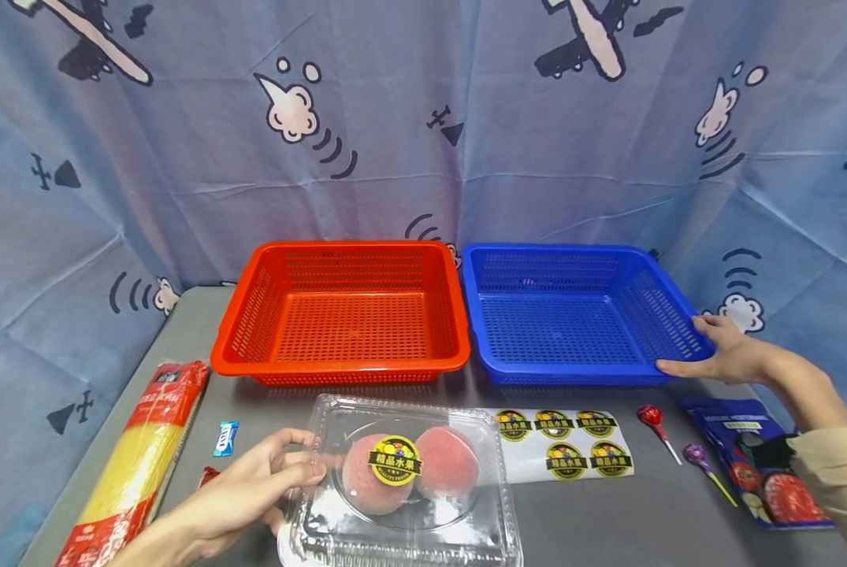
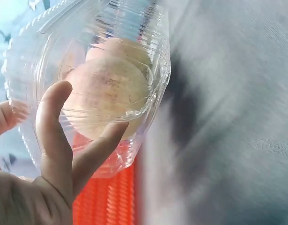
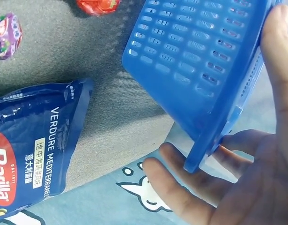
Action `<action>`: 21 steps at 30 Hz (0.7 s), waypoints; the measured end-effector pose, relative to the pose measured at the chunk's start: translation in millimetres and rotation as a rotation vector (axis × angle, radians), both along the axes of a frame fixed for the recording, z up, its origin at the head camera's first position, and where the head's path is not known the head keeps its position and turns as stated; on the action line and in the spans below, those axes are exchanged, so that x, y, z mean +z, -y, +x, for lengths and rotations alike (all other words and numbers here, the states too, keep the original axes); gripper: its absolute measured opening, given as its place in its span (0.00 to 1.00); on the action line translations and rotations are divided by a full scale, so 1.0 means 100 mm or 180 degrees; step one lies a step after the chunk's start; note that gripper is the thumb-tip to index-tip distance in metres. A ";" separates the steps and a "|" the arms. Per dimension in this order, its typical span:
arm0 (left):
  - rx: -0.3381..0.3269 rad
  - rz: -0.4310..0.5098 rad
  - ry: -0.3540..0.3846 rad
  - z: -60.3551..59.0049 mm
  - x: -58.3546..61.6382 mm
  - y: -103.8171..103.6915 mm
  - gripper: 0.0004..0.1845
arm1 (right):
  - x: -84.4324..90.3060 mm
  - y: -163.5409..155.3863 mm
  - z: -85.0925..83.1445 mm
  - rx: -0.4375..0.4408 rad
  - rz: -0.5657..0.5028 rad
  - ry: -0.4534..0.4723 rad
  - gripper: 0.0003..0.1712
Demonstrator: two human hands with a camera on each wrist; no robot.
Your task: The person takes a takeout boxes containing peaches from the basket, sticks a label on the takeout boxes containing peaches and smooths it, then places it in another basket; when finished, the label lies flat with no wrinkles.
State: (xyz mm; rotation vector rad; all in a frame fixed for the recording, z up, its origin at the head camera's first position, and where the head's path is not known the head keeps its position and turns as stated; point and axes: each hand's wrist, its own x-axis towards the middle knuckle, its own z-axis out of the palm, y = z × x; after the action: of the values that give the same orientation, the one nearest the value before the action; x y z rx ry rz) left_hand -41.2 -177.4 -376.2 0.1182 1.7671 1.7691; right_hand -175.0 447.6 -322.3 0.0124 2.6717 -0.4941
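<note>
Clear ribbed clamshell (image 1: 402, 488) gripped by left hand (image 1: 253, 488); right hand (image 1: 721, 354) grasps perforated blue basket (image 1: 572, 315).

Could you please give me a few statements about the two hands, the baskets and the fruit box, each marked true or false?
1. The left hand holds the clear fruit box. True.
2. The right hand rests in the red basket. False: it has its grip on the corner of the blue basket.
3. Both baskets hold nothing. True.
4. The fruit box lies inside the blue basket. False: it is on the grey table, in front of the red basket.
5. Two lollipops lie beside the sticker sheet. True.
</note>
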 end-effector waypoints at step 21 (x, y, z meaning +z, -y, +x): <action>0.0135 0.0195 -0.0130 -0.72 0.82 -0.96 0.30 | 0.00 -0.03 0.02 -0.0212 -0.0202 0.0272 0.77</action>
State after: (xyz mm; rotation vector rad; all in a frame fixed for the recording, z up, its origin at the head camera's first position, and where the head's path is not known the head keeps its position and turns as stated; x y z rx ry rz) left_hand -113.5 -81.4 -294.2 0.1440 1.7563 1.8641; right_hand -172.8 450.8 -321.8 0.1020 2.5778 -0.5862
